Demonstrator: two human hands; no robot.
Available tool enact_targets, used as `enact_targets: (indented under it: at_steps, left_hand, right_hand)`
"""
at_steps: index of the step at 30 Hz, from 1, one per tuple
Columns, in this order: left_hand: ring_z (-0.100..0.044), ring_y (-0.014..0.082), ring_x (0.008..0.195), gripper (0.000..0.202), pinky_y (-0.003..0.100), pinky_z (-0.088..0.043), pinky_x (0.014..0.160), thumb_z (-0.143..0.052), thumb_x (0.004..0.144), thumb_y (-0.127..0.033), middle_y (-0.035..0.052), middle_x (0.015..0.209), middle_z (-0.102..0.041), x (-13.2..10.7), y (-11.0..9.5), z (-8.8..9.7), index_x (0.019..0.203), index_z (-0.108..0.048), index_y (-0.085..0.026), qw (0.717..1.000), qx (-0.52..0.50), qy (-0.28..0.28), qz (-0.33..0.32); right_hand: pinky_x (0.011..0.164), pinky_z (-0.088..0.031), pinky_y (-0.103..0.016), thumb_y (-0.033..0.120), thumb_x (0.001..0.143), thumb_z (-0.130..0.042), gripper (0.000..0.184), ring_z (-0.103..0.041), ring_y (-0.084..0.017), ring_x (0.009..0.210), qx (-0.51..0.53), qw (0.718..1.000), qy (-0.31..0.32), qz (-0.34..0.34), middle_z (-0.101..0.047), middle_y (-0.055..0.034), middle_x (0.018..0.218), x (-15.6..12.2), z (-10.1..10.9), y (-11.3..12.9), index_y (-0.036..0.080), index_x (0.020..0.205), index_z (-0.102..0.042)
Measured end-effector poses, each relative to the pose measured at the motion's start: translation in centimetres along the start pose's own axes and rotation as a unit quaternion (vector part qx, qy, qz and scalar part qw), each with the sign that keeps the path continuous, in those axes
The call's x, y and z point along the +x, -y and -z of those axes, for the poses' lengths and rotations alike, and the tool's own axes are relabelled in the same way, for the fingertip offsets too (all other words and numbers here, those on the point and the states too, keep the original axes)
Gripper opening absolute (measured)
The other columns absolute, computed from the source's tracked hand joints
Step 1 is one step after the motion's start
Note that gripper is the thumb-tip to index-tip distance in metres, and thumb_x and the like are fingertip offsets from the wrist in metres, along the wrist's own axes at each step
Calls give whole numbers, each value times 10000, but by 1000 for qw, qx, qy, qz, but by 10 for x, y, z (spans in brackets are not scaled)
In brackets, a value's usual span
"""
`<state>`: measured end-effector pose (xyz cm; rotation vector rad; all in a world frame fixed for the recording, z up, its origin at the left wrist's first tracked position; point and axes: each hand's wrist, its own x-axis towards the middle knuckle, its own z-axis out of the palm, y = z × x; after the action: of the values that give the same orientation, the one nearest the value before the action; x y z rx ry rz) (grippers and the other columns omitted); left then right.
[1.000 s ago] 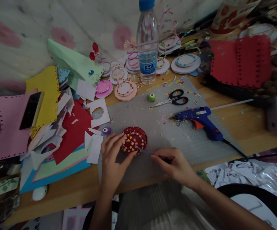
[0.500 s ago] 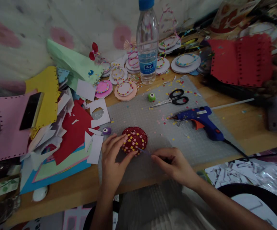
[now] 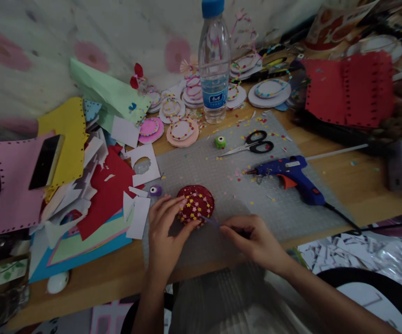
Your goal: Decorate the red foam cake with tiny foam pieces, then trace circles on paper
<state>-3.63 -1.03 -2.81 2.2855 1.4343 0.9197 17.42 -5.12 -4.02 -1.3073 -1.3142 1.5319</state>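
Worktop (image 3: 100,274): pale smooth wood under the mat, its left side heaped with crumpled and torn paper; the lower layers are buried.
Mat (image 3: 201,167): grey, flat, finely gridded; the left hand covers part of its left edge.
Red card (image 3: 326,93): thin sheets with punched edges, beyond the mat's right side; the far end is dim.
Bottle (image 3: 215,69): clear ribbed plastic, blue cap, upright just past the mat's far edge.
Glue gun (image 3: 288,169): blue plastic, orange trigger, lying on the mat's right part; its cord runs off the right edge.
Left hand (image 3: 166,234): over the mat's left part, thumb and fingers parted around the disc's rim, steadying it.
Right hand (image 3: 253,241): over the mat's near side, fingers curled in, apparently pinching a thin strip; the grip itself is hidden.
Scissors (image 3: 246,147): metal blades, black looped handles, on the mat's far part.
Red disc (image 3: 201,199): round, rough-looking, on the mat's near left part; fingertips hide its left rim.
Purple punch (image 3: 155,190): rounded plastic, at the mat's left edge.
Thin strip (image 3: 210,221): bluish, slender, above the mat, tip at the disc; blurred.
Stars (image 3: 194,208): tiny, yellow and pink, on the disc; too small to count.
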Motion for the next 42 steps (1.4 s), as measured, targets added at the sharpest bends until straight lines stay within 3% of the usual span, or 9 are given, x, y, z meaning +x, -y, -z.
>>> enact_targets:
  at_steps: [17, 42]
  left_hand:
    - [-574, 272, 1180, 405, 517, -495, 1006, -765, 844, -267, 79, 1164, -706, -2, 2, -2, 1220, -619, -237, 1000, -10, -16, -13]
    - [-620, 260, 1117, 371, 550, -500, 1002, -755, 853, -287, 86, 1165, -699, -3, 2, -5, 1196, -622, -242, 1000, -30, -5, -3]
  right_hand:
    - [474, -218, -251, 427, 881, -491, 394, -271, -94, 526, 23, 999, 1, -37, -286, 50, 561, 0, 2, 1, 216, 563, -391]
    - [464, -217, -250, 429, 866, -491, 387, -259, -91, 515, 21, 999, -2, -30, -280, 55, 547, 2, 0, 3, 216, 555, -401]
